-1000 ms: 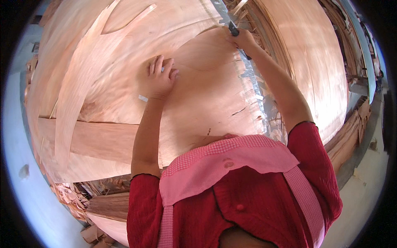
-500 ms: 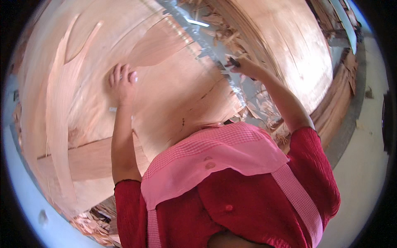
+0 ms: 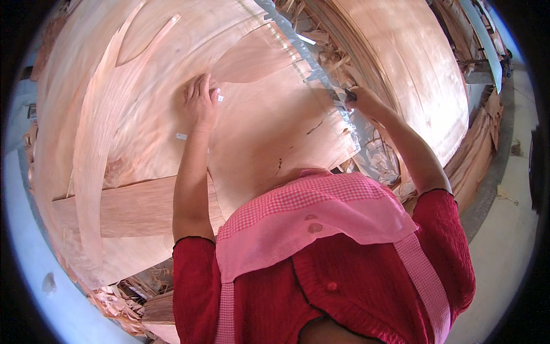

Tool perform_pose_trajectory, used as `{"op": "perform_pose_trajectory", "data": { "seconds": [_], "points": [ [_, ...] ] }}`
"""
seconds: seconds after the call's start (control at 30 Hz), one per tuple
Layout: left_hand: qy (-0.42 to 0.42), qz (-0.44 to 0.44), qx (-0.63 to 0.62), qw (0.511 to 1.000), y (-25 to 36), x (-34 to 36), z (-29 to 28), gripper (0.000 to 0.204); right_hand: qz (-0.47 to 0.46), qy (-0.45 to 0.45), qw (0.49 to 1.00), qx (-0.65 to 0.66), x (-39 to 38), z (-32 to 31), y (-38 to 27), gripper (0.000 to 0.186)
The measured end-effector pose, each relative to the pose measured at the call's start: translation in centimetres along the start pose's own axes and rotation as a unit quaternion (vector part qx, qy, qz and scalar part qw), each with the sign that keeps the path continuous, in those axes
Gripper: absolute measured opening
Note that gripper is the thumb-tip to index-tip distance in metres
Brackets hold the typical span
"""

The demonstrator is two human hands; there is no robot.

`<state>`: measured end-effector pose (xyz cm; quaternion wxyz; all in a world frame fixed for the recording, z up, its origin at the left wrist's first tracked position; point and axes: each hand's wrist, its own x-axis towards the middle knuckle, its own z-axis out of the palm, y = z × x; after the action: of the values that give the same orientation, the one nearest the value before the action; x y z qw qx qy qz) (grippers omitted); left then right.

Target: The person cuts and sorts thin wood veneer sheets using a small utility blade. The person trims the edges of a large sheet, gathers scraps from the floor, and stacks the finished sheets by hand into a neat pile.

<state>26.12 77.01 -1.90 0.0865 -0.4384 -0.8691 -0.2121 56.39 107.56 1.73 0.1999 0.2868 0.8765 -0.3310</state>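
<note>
A wide sheet of pale wood veneer (image 3: 260, 123) lies in front of me, with small dark cracks near my apron. My left hand (image 3: 200, 106) rests on it, palm down with the fingers stretched out. A small white piece (image 3: 220, 96) shows by its thumb, and another white bit (image 3: 181, 136) lies beside the wrist. At the sheet's right edge, my right hand (image 3: 365, 102) is closed round a small black tool (image 3: 350, 96). Its working end is too small to make out. A darker rounded veneer patch (image 3: 247, 60) lies ahead of my left hand.
A grey strip (image 3: 312, 60) runs along the sheet's right edge. Beyond it stands a large curved stack of veneer (image 3: 407, 63), with torn scraps (image 3: 375, 157) in the gap. Long loose veneer strips (image 3: 94, 137) lie at the left. More scraps (image 3: 117, 307) are heaped at lower left.
The whole view has shifted, so the sheet and both hands sit farther right. My right hand with the black tool is slightly nearer to me along the edge. The left hand stays on the sheet.
</note>
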Motion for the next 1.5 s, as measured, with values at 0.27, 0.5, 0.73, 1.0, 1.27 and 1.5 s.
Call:
{"op": "perform_pose_trajectory", "data": {
  "seconds": [0.27,0.5,0.73,1.0,1.27,1.5],
  "points": [
    [0.021,0.021,0.023,0.999,0.8,0.1,-0.6,0.031,-0.054,-0.137,0.959,0.244,-1.7,-1.1,-15.2,0.019],
    [0.021,0.056,0.01,0.998,-1.1,0.1,-1.2,0.032,-0.094,-0.065,0.83,0.545,12.7,7.2,-24.6,0.014],
    [-0.007,0.016,-0.09,0.996,-1.7,1.5,-1.0,0.037,0.013,0.063,0.885,0.462,17.9,11.9,-24.7,0.012],
    [-0.126,0.105,0.03,0.986,-3.6,1.5,-2.1,0.04,0.031,-0.091,0.904,0.416,9.6,8.5,-25.6,0.011],
    [-0.256,0.102,0.036,0.961,-1.5,2.9,-4.8,0.033,-0.12,0.152,0.977,0.092,11.8,6.9,-18.8,0.015],
    [-0.05,0.118,-0.151,0.98,10.5,4.8,2.3,0.054,0.073,0.066,0.811,0.576,8.0,3.8,-11.0,0.011]
  ]
}}
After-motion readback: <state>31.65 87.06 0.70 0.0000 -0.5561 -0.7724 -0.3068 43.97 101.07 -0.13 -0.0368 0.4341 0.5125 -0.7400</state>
